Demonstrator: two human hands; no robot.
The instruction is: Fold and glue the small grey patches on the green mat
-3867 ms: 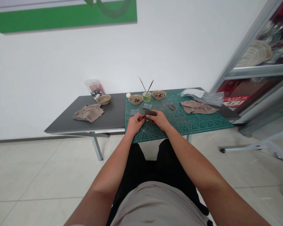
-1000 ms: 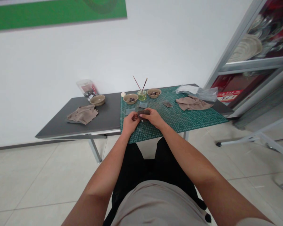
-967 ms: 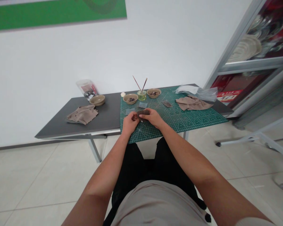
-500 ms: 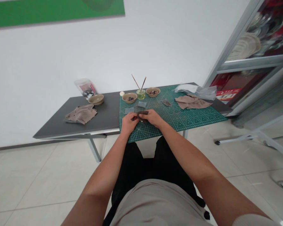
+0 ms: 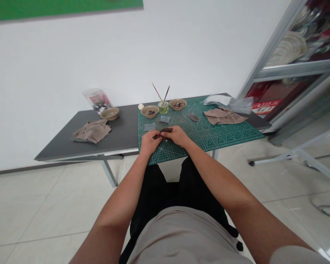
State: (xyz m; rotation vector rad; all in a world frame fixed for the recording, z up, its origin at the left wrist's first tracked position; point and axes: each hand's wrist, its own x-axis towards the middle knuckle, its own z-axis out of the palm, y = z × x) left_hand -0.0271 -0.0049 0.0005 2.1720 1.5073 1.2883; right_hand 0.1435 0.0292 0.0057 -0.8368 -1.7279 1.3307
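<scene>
Over the front part of the green cutting mat (image 5: 209, 137), my two hands meet around a dark brown piece (image 5: 166, 130). My right hand (image 5: 178, 135) has its fingers wrapped round that piece. My left hand (image 5: 150, 142) is closed at the piece's left end; what its fingertips pinch is too small to tell. A small grey pad (image 5: 150, 127) lies just behind my left hand, and another grey pad (image 5: 164, 119) is farther back. To the right of that lies a dark flat piece (image 5: 193, 117).
Behind stand a bowl of dark lumps (image 5: 150, 112), a glass jar (image 5: 163, 107) with two sticks, and a second bowl (image 5: 178, 104). A brown cloth (image 5: 224, 116) and plastic bag (image 5: 242, 104) lie right; another cloth (image 5: 92, 132), bowl (image 5: 110, 114) and clear container (image 5: 96, 99) left.
The view has shifted slightly, so the table sits a little higher. The dark piece has tilted slightly between my hands, which stay together in the same place.
</scene>
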